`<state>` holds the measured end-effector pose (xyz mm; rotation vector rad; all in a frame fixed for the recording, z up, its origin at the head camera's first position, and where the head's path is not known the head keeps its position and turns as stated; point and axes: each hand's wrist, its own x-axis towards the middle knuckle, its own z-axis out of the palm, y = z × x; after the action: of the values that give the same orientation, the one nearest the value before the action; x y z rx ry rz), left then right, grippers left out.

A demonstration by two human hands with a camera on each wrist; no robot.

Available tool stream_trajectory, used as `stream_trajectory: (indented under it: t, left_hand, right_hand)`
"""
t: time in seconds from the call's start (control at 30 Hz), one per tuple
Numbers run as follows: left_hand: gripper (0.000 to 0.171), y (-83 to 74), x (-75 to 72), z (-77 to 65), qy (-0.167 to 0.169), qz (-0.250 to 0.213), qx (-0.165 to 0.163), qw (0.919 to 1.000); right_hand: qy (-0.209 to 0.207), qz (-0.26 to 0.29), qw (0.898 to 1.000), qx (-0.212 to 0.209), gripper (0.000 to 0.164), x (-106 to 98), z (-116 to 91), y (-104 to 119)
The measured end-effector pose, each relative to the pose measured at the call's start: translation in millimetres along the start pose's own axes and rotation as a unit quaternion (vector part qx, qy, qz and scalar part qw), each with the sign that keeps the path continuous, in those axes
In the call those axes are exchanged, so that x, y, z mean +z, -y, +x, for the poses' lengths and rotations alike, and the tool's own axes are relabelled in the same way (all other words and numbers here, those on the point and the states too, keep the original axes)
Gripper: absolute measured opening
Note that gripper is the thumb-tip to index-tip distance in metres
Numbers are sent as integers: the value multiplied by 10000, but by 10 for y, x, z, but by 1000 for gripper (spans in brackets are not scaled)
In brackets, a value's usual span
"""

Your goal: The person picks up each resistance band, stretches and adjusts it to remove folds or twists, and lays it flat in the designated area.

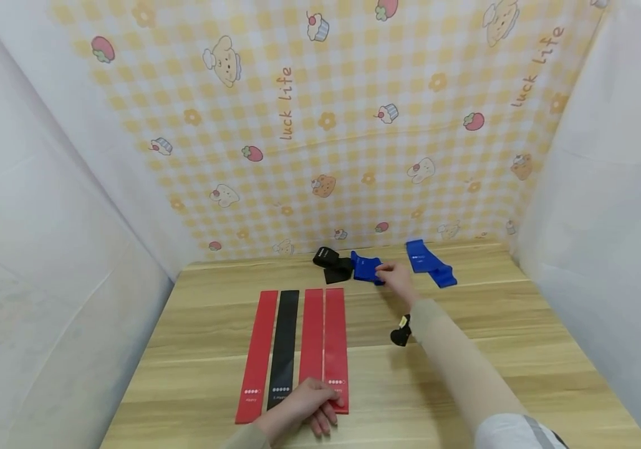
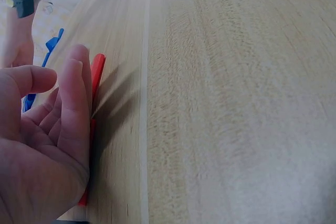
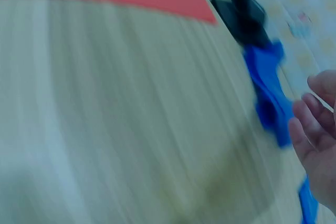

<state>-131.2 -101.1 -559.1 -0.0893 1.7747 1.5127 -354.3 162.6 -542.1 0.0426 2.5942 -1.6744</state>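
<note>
My right hand [image 1: 398, 280] reaches to the back of the table, fingertips right at the edge of a crumpled blue resistance band [image 1: 366, 268]. In the right wrist view its relaxed fingers [image 3: 307, 132] hover beside that band with nothing gripped. My left hand [image 1: 310, 404] lies loosely bent over the near ends of the flat bands, by the rightmost red resistance band [image 1: 336, 330]. Left of that lie another red band [image 1: 312, 324], a flat black band [image 1: 284, 337] and a third red band [image 1: 259, 349], side by side. Seen from the left wrist, the palm [image 2: 42, 182] holds nothing.
A crumpled black band [image 1: 338, 272] lies left of the blue one, near the back cloth [image 1: 326, 156]. A second blue band [image 1: 421, 257] lies folded to the right of my right hand. White sheets [image 1: 607, 187] flank the wooden table [image 1: 197, 349] on both sides.
</note>
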Motion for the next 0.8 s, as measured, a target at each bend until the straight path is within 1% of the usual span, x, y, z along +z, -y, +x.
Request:
stream_trajectory:
  t: [0.07,0.13,0.23,0.33,0.47,0.57,0.7,0.8]
  left_hand:
    - [26,0,-11,-5,27,-8,0,10000]
    - [26,-2,-17,-5,53,-19,4,10000]
    - [24,5,-23,4,68,-64,23,10000]
    - [24,12,-33,13,79,-106,39,9999]
    - [25,16,-51,14,110,-157,74,9998]
    - [25,27,-51,21,105,-181,80,9997]
    - [26,51,-42,36,36,-154,60,9999]
    - [26,60,-47,40,49,-162,71,9998]
  right_hand:
    - [-294,-477,9983,-162,25,-164,33,-60]
    - [-658,-835,9941,-232,24,-309,54,-124]
    - [-1068,-1063,9883,-245,24,-475,64,-200]
    - [-1283,-1041,9862,-120,26,-575,54,-251]
    - [-1254,-944,9873,242,32,-624,69,-344]
    - [-1066,-955,9886,471,36,-640,55,-394]
    - [-848,-1026,9893,600,40,-668,33,-464]
    - [-782,-1095,9888,648,42,-692,48,-533]
